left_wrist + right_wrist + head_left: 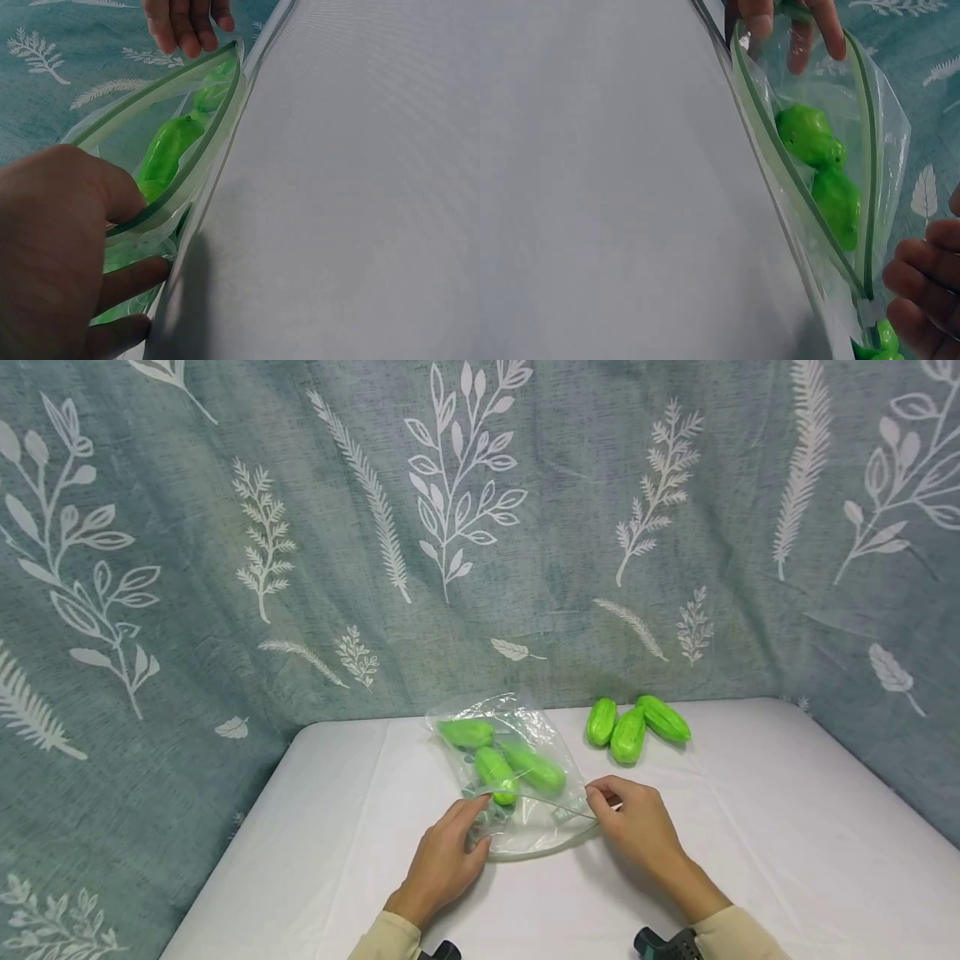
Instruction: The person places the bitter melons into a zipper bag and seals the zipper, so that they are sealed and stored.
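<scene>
A clear zip bag (517, 839) with a green seal lies on the white table, its mouth gaping toward me. Inside are three bright green cucumber-like vegetables (534, 768), also seen through the opening in the right wrist view. My left hand (444, 858) holds the bag's left side at the mouth, fingers reaching in over the seal. At the right corner of the mouth, my right hand (637, 822) pinches the edge between thumb and forefinger in the head view. In the right wrist view, the curled fingers (922, 277) partly hide that corner.
Three more green cucumber-like vegetables (628, 733) lie together at the table's back edge, right of the bag. Behind the white-covered table (750, 827) hangs a blue-green curtain (555, 527) with white leaf patterns.
</scene>
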Action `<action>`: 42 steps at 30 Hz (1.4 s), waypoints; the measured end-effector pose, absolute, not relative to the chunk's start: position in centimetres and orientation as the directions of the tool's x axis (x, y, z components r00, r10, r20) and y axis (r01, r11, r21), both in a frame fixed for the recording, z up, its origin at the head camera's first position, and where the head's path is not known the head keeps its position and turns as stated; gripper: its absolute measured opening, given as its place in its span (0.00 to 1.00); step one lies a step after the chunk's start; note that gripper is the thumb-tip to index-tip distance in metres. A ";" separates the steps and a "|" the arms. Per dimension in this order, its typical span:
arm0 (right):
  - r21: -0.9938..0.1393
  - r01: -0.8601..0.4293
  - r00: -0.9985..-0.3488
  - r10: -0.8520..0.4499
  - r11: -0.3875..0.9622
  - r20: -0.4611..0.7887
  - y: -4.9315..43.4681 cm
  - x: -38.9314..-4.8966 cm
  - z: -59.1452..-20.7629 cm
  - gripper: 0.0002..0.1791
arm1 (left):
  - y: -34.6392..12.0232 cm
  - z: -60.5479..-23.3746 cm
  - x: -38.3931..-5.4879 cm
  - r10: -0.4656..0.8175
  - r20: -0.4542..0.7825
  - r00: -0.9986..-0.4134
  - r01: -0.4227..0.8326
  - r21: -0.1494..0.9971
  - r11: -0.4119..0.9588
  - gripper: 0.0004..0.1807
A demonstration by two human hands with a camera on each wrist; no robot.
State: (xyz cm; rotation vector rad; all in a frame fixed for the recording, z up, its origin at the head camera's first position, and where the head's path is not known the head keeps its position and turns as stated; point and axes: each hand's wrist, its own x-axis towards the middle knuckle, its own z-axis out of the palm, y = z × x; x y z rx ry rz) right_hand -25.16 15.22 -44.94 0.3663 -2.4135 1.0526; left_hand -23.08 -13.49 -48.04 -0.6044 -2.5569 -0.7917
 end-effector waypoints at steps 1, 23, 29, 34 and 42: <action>-0.620 -0.407 -0.855 -0.041 0.671 0.516 15.4 -25.3 -45.0 0.07 | -13.5 -48.0 -23.1 0.280 0.482 -0.830 0.504 0.433 0.747 0.33; -0.646 -0.124 -0.905 0.181 0.753 0.384 20.3 -30.5 -44.9 0.21 | -13.5 -48.0 -23.4 0.288 0.498 -0.818 0.521 0.429 0.738 0.32; -0.651 -0.057 -0.946 0.168 0.757 0.277 20.9 -31.9 -45.3 0.28 | -13.6 -48.2 -23.2 0.283 0.489 -0.825 0.512 0.436 0.740 0.32; -0.680 -0.011 -0.962 0.177 0.733 0.206 21.0 -33.1 -45.7 0.35 | -13.6 -48.2 -23.3 0.282 0.495 -0.822 0.515 0.434 0.739 0.32; -0.707 0.013 -0.958 0.211 0.707 0.192 20.8 -34.2 -46.2 0.38 | -13.6 -48.2 -23.2 0.277 0.478 -0.834 0.501 0.442 0.744 0.32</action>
